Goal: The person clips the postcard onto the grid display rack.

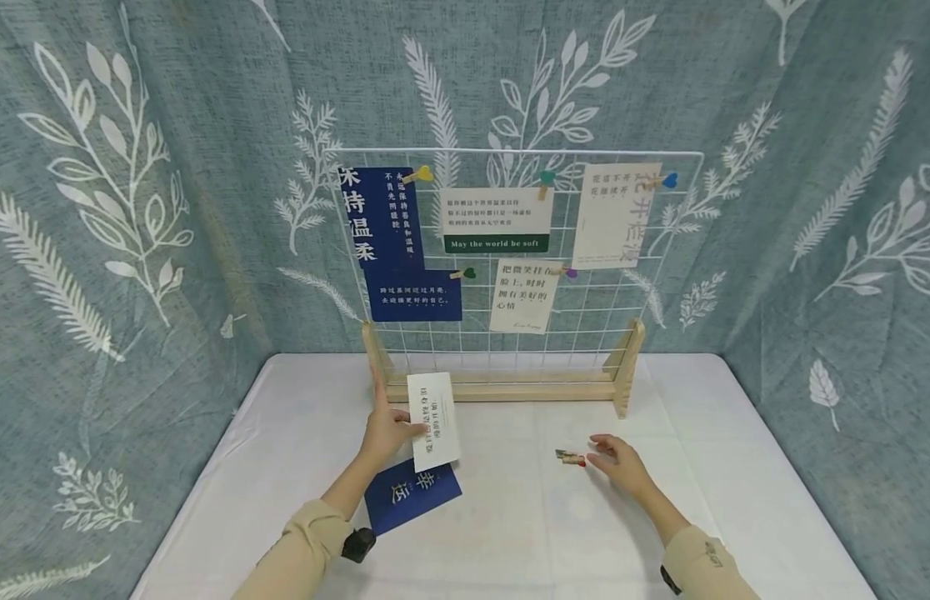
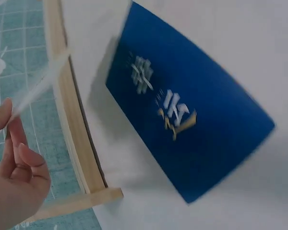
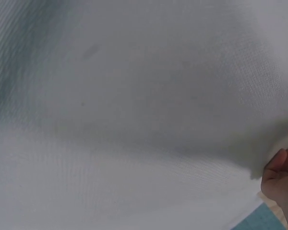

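Observation:
My left hand (image 1: 387,432) pinches the edge of a white card (image 1: 435,425) with dark printed characters, raised over the table. Seen edge-on, the white card (image 2: 41,84) is a thin pale strip between the thumb and fingers of the left hand (image 2: 19,167). Below it lies a dark blue card (image 1: 412,497) with light and gold characters, partly covered by the white one in the head view. My right hand (image 1: 622,465) is low over the table, fingers loosely bent, right beside small wooden clips (image 1: 570,457), one with a red end. In the right wrist view, only part of the right hand (image 3: 281,184) shows at the edge.
A white wire grid (image 1: 472,350) stands at the back on a wooden base (image 1: 502,392). Several blue and white cards hang on it, held by clips with coloured heart ends, such as a yellow heart clip (image 1: 423,173). A patterned curtain (image 1: 210,167) surrounds the white-covered table (image 1: 510,533).

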Available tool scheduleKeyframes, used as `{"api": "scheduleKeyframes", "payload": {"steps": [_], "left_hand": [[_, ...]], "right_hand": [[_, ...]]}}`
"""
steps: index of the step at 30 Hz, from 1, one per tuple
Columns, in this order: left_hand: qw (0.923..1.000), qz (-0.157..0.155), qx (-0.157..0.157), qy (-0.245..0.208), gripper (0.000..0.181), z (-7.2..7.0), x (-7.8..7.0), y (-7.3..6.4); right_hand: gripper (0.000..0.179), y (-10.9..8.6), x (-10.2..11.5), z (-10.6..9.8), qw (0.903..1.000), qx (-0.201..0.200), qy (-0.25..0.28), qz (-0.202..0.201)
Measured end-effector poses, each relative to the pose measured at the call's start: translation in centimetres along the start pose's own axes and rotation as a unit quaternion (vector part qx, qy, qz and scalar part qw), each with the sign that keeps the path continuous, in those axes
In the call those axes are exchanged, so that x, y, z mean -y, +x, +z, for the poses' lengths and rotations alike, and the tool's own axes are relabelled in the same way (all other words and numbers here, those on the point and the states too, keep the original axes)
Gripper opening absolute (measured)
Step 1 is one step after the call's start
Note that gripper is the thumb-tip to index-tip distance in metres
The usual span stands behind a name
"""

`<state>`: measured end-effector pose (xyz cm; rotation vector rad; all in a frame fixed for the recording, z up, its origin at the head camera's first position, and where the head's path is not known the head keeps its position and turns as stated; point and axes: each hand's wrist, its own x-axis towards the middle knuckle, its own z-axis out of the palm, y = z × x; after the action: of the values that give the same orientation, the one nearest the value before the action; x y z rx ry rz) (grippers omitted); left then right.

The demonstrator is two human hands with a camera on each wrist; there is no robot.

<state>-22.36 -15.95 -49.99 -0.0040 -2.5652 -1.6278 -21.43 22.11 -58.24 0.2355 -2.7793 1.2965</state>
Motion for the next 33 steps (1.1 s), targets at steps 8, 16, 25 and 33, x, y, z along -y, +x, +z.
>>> {"api": "scheduleKeyframes", "payload": {"steps": [8,16,25,33], "left_hand": [[0.9996,0.0,-0.007,-0.029,0.05,0.6,-0.1,0.1],[0.9996,0.026,0.007,-0.008,0.019,1.5,0.7,-0.7],[0.9952,0.04,0.062,-0.065,0.02,1.9,0.1,-1.6],[0.9969,0.069,0.033,0.017,0.015,2.4,0.8,-1.8]], "right_hand": [[0.03,0.0,0.0,0.0,1.0,0.006,0.004,0.004],[0.028,0.4,0.3,-0.4,0.9994,0.033,0.005,-0.005],[0.028,0.7,0.7,-0.5,0.9981,0.06,-0.013,0.0],[0.026,0.9,1.0,-0.1,0.9973,0.069,-0.024,0.004]]}}
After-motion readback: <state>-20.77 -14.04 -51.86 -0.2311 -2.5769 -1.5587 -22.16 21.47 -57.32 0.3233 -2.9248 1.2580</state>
